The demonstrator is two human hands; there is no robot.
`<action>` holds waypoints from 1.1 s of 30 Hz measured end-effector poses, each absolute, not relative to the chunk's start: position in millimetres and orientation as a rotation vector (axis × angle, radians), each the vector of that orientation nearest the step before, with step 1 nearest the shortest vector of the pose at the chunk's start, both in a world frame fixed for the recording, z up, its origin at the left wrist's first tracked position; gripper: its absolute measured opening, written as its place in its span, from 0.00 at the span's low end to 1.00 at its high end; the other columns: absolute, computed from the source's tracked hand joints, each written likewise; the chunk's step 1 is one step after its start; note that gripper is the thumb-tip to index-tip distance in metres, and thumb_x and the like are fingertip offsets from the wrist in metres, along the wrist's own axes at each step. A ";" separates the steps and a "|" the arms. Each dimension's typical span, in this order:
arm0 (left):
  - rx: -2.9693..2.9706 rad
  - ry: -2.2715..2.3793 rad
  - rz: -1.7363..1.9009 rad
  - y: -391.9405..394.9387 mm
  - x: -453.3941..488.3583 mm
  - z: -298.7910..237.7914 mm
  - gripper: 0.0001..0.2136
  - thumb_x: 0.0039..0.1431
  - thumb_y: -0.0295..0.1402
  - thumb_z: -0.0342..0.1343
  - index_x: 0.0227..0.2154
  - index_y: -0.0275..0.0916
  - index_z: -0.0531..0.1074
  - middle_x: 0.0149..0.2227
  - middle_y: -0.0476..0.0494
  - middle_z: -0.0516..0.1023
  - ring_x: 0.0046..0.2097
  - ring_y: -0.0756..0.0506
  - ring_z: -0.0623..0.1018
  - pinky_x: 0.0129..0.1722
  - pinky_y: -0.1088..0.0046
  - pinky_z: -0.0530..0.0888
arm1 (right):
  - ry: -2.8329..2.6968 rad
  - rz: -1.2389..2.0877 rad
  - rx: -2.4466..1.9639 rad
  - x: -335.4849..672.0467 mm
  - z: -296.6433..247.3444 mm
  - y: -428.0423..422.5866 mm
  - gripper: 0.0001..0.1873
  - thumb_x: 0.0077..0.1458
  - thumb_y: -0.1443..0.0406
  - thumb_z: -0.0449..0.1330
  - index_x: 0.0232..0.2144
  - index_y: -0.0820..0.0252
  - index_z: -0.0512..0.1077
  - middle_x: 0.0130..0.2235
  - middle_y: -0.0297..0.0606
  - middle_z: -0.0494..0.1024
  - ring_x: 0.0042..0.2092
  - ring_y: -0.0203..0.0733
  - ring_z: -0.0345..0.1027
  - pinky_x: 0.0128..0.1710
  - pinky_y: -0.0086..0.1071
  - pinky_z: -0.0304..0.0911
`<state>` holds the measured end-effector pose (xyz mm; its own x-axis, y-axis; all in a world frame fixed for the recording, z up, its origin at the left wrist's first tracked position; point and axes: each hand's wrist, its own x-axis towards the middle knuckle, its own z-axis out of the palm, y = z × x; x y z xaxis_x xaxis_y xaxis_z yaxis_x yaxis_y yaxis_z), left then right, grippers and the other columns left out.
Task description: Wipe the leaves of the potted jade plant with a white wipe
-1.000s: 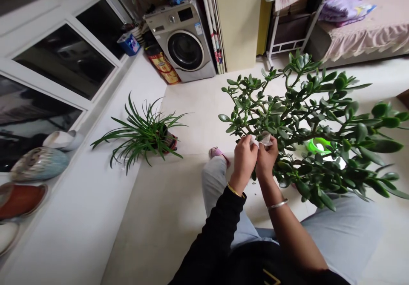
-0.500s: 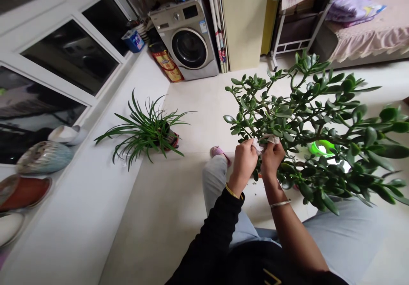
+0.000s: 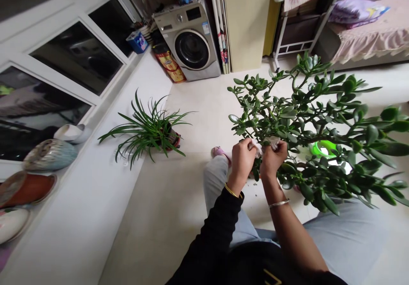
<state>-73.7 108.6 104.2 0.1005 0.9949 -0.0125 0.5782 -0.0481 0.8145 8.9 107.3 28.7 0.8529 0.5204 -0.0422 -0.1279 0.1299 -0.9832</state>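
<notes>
A large jade plant [image 3: 289,113] with thick glossy leaves spreads in front of me and to the right. My left hand [image 3: 243,159] is closed on a crumpled white tissue [image 3: 257,148] at the plant's near left side. Close beside it, my right hand [image 3: 274,159] is closed too, with white tissue [image 3: 272,141] sticking out above its fingers. Whether this is one tissue or two I cannot tell. Leaves lie right around both hands, and the fingertips are partly hidden. Most of the plant's pot is out of sight behind my hands and the foliage.
A bright green basin [image 3: 323,148] shows behind the branches. To the left, a potted plant with long narrow leaves [image 3: 151,127] stands on the floor by the wall. Several pots line the windowsill, including a brown pot [image 3: 38,187]. A washing machine [image 3: 191,48] stands at the back.
My hands have moved slightly apart, and more of the white tissue shows at each. The camera view has shifted a little; the plant stays in place.
</notes>
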 end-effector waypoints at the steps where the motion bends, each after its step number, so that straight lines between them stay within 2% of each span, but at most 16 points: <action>1: 1.700 1.557 0.789 108.7 -73.9 104.2 0.13 0.59 0.22 0.58 0.23 0.41 0.65 0.23 0.54 0.67 0.29 0.49 0.66 0.35 0.74 0.61 | -0.348 0.496 -1.373 9.0 27.9 107.6 0.09 0.46 0.61 0.61 0.31 0.56 0.66 0.29 0.25 0.68 0.33 0.34 0.60 0.37 0.30 0.59; 4: 1.686 1.544 0.772 109.3 -74.5 103.5 0.13 0.59 0.22 0.57 0.22 0.41 0.64 0.22 0.55 0.65 0.28 0.50 0.65 0.34 0.75 0.60 | -0.392 0.571 -1.398 10.0 24.9 108.2 0.09 0.49 0.59 0.58 0.31 0.58 0.71 0.28 0.28 0.70 0.31 0.35 0.60 0.34 0.31 0.58; 7: 1.671 1.523 0.749 109.9 -74.6 102.5 0.13 0.62 0.23 0.55 0.23 0.42 0.63 0.22 0.55 0.64 0.27 0.50 0.63 0.32 0.74 0.58 | -0.456 0.654 -1.426 11.1 22.7 108.0 0.17 0.53 0.56 0.55 0.35 0.61 0.77 0.32 0.35 0.77 0.33 0.39 0.66 0.36 0.34 0.60; 10: 1.665 1.506 0.751 110.0 -75.0 101.4 0.13 0.62 0.23 0.53 0.23 0.42 0.61 0.21 0.56 0.63 0.27 0.50 0.61 0.31 0.73 0.56 | -0.497 0.669 -1.452 11.4 22.1 106.7 0.20 0.54 0.55 0.54 0.37 0.62 0.78 0.35 0.38 0.80 0.36 0.41 0.69 0.39 0.35 0.62; 15: 1.675 1.499 0.783 109.2 -77.3 100.2 0.16 0.60 0.21 0.54 0.21 0.42 0.58 0.20 0.57 0.58 0.27 0.50 0.58 0.31 0.73 0.55 | -0.434 0.608 -1.395 11.3 23.2 105.0 0.17 0.51 0.57 0.58 0.37 0.63 0.79 0.33 0.35 0.78 0.35 0.40 0.67 0.39 0.34 0.63; 19: 1.661 1.521 0.808 110.4 -77.8 101.3 0.14 0.58 0.22 0.56 0.20 0.41 0.62 0.20 0.57 0.59 0.27 0.50 0.58 0.32 0.74 0.57 | -0.419 0.513 -1.400 11.8 25.7 105.1 0.14 0.50 0.58 0.61 0.34 0.62 0.79 0.33 0.32 0.75 0.35 0.37 0.63 0.40 0.32 0.61; 23: 1.643 1.549 0.815 111.9 -77.6 102.6 0.13 0.57 0.23 0.59 0.21 0.40 0.65 0.20 0.58 0.60 0.27 0.51 0.58 0.32 0.75 0.58 | -0.337 0.491 -1.370 11.2 29.7 104.9 0.10 0.48 0.59 0.64 0.30 0.61 0.76 0.27 0.27 0.69 0.30 0.33 0.57 0.34 0.30 0.56; 25: 1.653 1.549 0.813 111.8 -77.9 102.6 0.13 0.58 0.24 0.59 0.21 0.40 0.66 0.20 0.57 0.61 0.26 0.51 0.60 0.33 0.75 0.59 | -0.321 0.500 -1.349 10.7 31.4 104.6 0.10 0.49 0.59 0.64 0.29 0.61 0.75 0.27 0.27 0.70 0.30 0.33 0.58 0.34 0.30 0.56; 29: 1.681 1.538 0.814 110.1 -78.7 100.9 0.14 0.60 0.23 0.57 0.20 0.40 0.64 0.20 0.56 0.65 0.27 0.51 0.64 0.34 0.76 0.61 | -0.328 0.508 -1.321 10.0 32.8 104.0 0.15 0.55 0.57 0.60 0.37 0.62 0.78 0.35 0.36 0.79 0.35 0.38 0.67 0.39 0.33 0.64; 33: 1.695 1.534 0.806 108.6 -79.5 99.1 0.14 0.61 0.22 0.56 0.21 0.40 0.65 0.21 0.54 0.67 0.27 0.50 0.66 0.34 0.76 0.62 | -0.332 0.445 -1.347 7.4 34.3 100.6 0.16 0.59 0.56 0.59 0.42 0.60 0.78 0.40 0.38 0.80 0.41 0.42 0.71 0.48 0.37 0.67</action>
<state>-79.5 108.6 99.1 0.1037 0.9946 -0.0085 0.5574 -0.0510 0.8287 7.4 100.6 34.3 0.8712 0.4904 -0.0240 -0.1169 0.1597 -0.9802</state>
